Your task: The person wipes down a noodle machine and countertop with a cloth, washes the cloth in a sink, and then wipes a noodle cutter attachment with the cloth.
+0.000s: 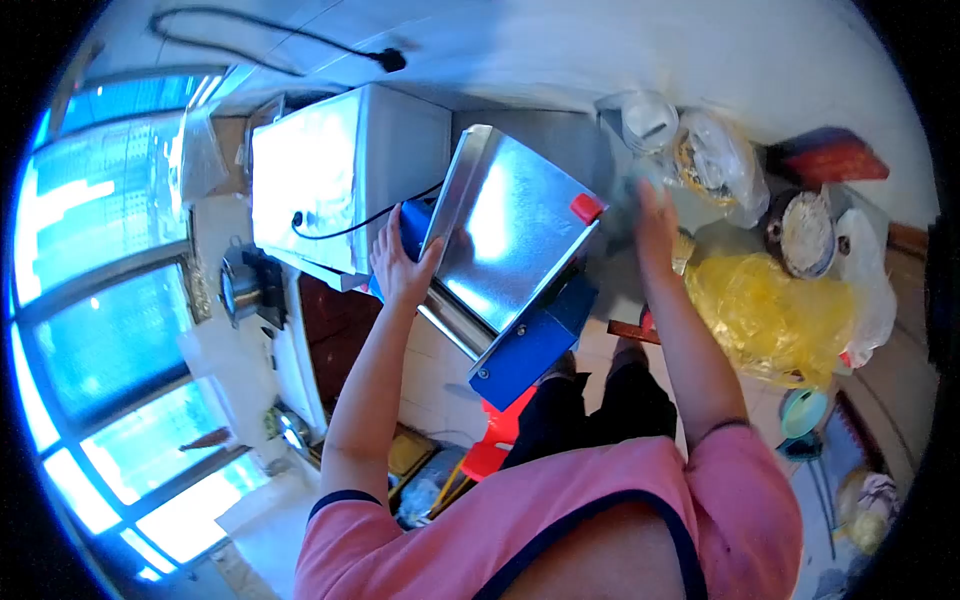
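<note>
A boxy appliance (513, 229) with a shiny metal face, blue side panels and a red piece at one corner is held up at a tilt in front of me. My left hand (402, 268) grips its left edge, the thumb on the metal and the fingers at the blue part. Off the appliance's right side, my right hand (655, 220) is smeared by motion. Against its fingers shows a soft grey-green blur (622, 208), perhaps a cloth; its kind is unclear. A black cord (365, 224) runs from near my left hand across a white cabinet-like box (310, 180).
On the right surface are a yellow plastic bag (765, 310), a round crusted pan (805, 235), a clear bag (725, 165) and a white container (648, 122). A red stool (497, 435) stands below the appliance. Windows (110, 330) line the left; a metal pot (240, 285) sits near them.
</note>
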`<action>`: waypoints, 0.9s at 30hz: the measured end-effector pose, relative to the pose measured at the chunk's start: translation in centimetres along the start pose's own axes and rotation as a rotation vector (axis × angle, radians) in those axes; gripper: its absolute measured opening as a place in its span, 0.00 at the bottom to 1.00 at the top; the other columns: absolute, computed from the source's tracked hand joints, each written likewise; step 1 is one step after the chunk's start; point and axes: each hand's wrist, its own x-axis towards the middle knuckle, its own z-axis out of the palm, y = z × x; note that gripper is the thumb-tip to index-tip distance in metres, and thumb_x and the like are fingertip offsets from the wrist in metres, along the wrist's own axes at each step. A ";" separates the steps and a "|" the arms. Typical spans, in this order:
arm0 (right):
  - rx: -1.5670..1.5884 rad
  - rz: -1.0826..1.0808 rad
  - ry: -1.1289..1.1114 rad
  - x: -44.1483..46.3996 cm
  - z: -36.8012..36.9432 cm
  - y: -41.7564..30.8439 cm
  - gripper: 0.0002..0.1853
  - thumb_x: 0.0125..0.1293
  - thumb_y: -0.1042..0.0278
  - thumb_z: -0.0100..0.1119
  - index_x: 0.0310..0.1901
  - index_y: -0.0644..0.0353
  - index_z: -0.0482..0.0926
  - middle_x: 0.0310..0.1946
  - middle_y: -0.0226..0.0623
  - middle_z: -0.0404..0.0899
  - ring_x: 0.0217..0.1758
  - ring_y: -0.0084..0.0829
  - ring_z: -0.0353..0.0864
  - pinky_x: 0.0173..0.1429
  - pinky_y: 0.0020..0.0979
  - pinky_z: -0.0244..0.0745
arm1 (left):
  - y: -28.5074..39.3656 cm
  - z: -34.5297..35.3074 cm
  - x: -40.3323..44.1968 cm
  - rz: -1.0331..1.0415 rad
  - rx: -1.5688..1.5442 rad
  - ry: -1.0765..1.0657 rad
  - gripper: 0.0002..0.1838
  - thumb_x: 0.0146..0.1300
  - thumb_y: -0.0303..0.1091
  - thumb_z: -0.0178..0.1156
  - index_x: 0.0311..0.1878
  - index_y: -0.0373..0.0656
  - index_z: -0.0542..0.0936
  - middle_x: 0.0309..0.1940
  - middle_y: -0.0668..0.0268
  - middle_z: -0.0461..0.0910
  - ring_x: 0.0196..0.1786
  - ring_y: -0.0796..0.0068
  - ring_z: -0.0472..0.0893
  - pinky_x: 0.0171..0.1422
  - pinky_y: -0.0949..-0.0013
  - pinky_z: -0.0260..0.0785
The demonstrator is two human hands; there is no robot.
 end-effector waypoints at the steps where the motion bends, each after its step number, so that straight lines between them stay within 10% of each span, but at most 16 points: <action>1: 0.165 0.131 -0.094 -2.8 -3.2 -2.1 0.23 0.71 0.52 0.52 0.57 0.62 0.74 0.47 0.44 0.78 0.50 0.32 0.75 0.56 0.33 0.69 | 1.1 0.7 -0.1 -0.032 -0.014 -0.008 0.47 0.50 0.65 0.60 0.71 0.54 0.60 0.59 0.55 0.70 0.62 0.52 0.67 0.69 0.50 0.51; 8: 0.149 0.158 -0.390 -23.0 -2.1 -3.1 0.33 0.64 0.63 0.63 0.67 0.65 0.60 0.55 0.41 0.72 0.56 0.30 0.72 0.60 0.33 0.69 | -0.6 -2.0 -0.6 0.003 -0.061 0.100 0.47 0.49 0.67 0.62 0.67 0.48 0.66 0.58 0.59 0.73 0.59 0.57 0.70 0.64 0.57 0.57; 27: -0.019 0.075 -0.115 -13.3 0.1 -6.8 0.19 0.70 0.62 0.57 0.56 0.66 0.72 0.47 0.35 0.79 0.49 0.27 0.76 0.56 0.31 0.70 | -3.6 -2.0 -7.0 -0.092 -0.348 0.018 0.58 0.44 0.52 0.70 0.73 0.35 0.50 0.62 0.49 0.64 0.60 0.50 0.68 0.62 0.51 0.59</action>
